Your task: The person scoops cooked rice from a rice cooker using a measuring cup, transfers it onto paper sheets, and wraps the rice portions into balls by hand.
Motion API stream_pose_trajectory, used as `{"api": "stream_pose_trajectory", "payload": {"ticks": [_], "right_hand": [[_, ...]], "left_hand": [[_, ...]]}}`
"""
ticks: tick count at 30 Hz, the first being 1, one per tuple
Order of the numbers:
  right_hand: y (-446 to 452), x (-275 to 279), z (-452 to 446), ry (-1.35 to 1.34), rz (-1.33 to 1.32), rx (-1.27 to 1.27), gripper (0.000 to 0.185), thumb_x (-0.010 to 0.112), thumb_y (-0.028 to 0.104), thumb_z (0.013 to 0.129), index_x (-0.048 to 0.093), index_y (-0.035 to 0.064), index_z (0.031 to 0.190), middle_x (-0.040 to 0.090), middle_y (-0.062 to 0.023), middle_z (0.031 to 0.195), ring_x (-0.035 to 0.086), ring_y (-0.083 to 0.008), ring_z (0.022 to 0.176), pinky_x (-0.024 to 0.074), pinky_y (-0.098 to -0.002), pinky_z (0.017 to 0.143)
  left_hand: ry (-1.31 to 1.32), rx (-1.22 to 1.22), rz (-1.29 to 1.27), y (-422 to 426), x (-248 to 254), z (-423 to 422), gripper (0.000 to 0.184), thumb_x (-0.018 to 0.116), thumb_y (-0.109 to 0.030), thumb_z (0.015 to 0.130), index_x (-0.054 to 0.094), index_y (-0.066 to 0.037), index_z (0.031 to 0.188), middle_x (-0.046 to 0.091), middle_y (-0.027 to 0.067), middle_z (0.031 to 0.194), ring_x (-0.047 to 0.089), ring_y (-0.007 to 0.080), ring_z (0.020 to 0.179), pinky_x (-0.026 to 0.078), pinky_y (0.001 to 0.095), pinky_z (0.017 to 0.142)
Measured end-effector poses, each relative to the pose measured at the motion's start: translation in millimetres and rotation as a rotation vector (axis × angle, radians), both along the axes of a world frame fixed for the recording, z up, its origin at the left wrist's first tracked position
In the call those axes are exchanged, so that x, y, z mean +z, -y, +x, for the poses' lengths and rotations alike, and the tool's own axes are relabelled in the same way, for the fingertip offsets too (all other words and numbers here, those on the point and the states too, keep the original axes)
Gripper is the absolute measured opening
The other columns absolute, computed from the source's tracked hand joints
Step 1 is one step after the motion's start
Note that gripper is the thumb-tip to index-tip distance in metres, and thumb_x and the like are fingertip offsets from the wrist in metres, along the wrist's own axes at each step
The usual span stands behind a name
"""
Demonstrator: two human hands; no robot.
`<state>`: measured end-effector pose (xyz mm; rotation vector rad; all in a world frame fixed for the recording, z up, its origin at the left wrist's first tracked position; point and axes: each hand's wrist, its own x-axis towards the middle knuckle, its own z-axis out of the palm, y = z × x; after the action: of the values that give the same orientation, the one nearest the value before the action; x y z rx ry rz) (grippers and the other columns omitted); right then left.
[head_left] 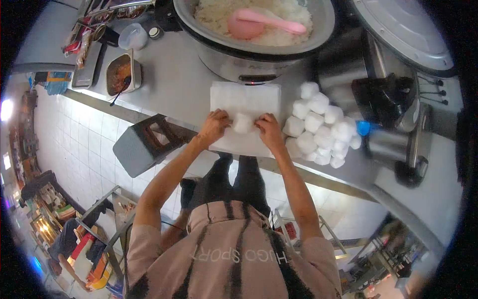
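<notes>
On a stack of white paper sheets (244,94) at the counter's front edge sits a small rounded white bundle (243,123). My left hand (215,124) is at its left side, fingers pinched on the white paper there. At the right side, my right hand (269,130) pinches the paper in the same way. What is inside the bundle is hidden. A pile of similar white wrapped bundles (318,122) lies just right of my right hand.
Behind the sheets stands a large rice cooker (234,62) of white rice with a pink scoop (271,21). A metal pan (124,74) of brownish food with a black-handled spoon is at the left. The cooker's lid (406,30) is at far right. Another person (67,249) is at lower left.
</notes>
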<state>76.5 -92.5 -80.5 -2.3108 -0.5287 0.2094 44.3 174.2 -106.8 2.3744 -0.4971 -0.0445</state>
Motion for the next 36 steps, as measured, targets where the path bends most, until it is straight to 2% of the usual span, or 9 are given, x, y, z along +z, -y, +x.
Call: {"api": "stream_pose_trajectory", "payload": {"ticks": [7,9,12,15,17,20,26,30,36], "right_hand": [[-16.6,1.3,15.9,-0.111,-0.2,-0.053,0.018,0.066,0.0,0.071,0.072,0.0042,0.087,0.066,-0.0147,0.086,0.064,-0.0365,0.084,0.0518,-0.0453,0.078],[-24.1,3.4,14.5,-0.085,-0.246,-0.1,0.021,0.067,0.0,0.071,0.072,0.0045,0.09,0.067,-0.0134,0.085,0.065,-0.0348,0.081,0.0526,-0.0438,0.076],[-22.3,1.7,11.6,-0.184,0.02,-0.328,0.026,0.068,0.0,0.072,0.067,0.0043,0.099,0.066,-0.0165,0.086,0.064,-0.0381,0.086,0.0518,-0.0466,0.079],[-14.5,-1.0,20.9,0.189,-0.033,-0.004,0.034,0.073,0.001,0.074,0.059,0.0037,0.104,0.067,-0.0143,0.09,0.066,-0.035,0.086,0.0524,-0.0422,0.078],[-13.8,36.1,15.6,-0.487,0.271,0.041,0.035,0.076,0.002,0.076,0.055,0.0045,0.104,0.067,-0.0084,0.092,0.066,-0.0249,0.089,0.0514,-0.0371,0.082],[-3.1,103.3,11.5,-0.816,0.588,0.196,0.036,0.075,-0.002,0.075,0.055,0.0078,0.104,0.065,-0.0017,0.091,0.062,-0.0148,0.092,0.05,-0.0335,0.084],[-37.5,111.3,-10.5,-0.643,1.007,0.142,0.038,0.075,-0.005,0.074,0.054,0.0085,0.101,0.06,0.0038,0.09,0.057,-0.0095,0.088,0.0504,-0.0276,0.076],[-38.5,140.7,-22.9,-0.754,0.943,-0.068,0.021,0.072,-0.004,0.08,0.063,0.0056,0.097,0.062,0.0017,0.085,0.058,-0.0078,0.084,0.0508,-0.0239,0.074],[-48.8,182.2,-48.9,-0.78,1.084,-0.219,0.048,0.063,0.022,0.098,0.051,-0.0021,0.138,0.068,-0.013,0.113,0.062,-0.0174,0.105,0.0489,-0.0307,0.094]], "left_hand": [[-0.322,-0.069,0.098,10.5,23.8,44.9,0.02,0.072,-0.002,0.07,0.069,-0.004,0.089,0.061,0.0148,0.092,0.061,0.0363,0.091,0.051,0.044,0.078],[-0.571,0.265,-0.02,16.7,30.3,49.8,0.029,0.073,-0.003,0.069,0.069,-0.007,0.098,0.067,0.0113,0.095,0.064,0.0348,0.092,0.052,0.0448,0.081],[-0.311,0.069,0.053,18.8,31.1,46.3,0.037,0.075,-0.004,0.067,0.065,-0.005,0.103,0.066,0.0138,0.103,0.064,0.0347,0.095,0.052,0.0427,0.083],[-0.136,-0.038,-0.045,7.9,9.3,34.2,0.034,0.074,-0.001,0.068,0.06,-0.003,0.099,0.064,0.0116,0.104,0.066,0.0282,0.097,0.053,0.0367,0.083],[-0.316,-0.04,-0.282,1.4,33.6,27.6,0.034,0.073,0.002,0.07,0.059,-0.004,0.101,0.064,0.0083,0.102,0.065,0.0234,0.098,0.052,0.0343,0.084],[-0.628,-0.054,-0.652,0.9,115.1,8.7,0.037,0.07,0.006,0.074,0.056,-0.005,0.106,0.063,0.0024,0.1,0.063,0.0156,0.099,0.051,0.0312,0.085],[-0.668,-0.002,-0.86,0.9,172.6,-25.6,0.042,0.073,0.01,0.075,0.055,-0.006,0.109,0.06,0.0016,0.106,0.06,0.0137,0.103,0.052,0.0299,0.084],[-0.718,0.168,-0.831,-13.8,192.2,-34.0,0.04,0.068,0.013,0.074,0.056,-0.005,0.107,0.064,0.0047,0.101,0.061,0.0152,0.102,0.053,0.0315,0.084],[-0.617,0.253,-0.804,5.7,230.7,-26.8,0.036,0.067,0.014,0.075,0.055,-0.002,0.105,0.068,0.0095,0.091,0.066,0.0177,0.084,0.055,0.03,0.075]]}}
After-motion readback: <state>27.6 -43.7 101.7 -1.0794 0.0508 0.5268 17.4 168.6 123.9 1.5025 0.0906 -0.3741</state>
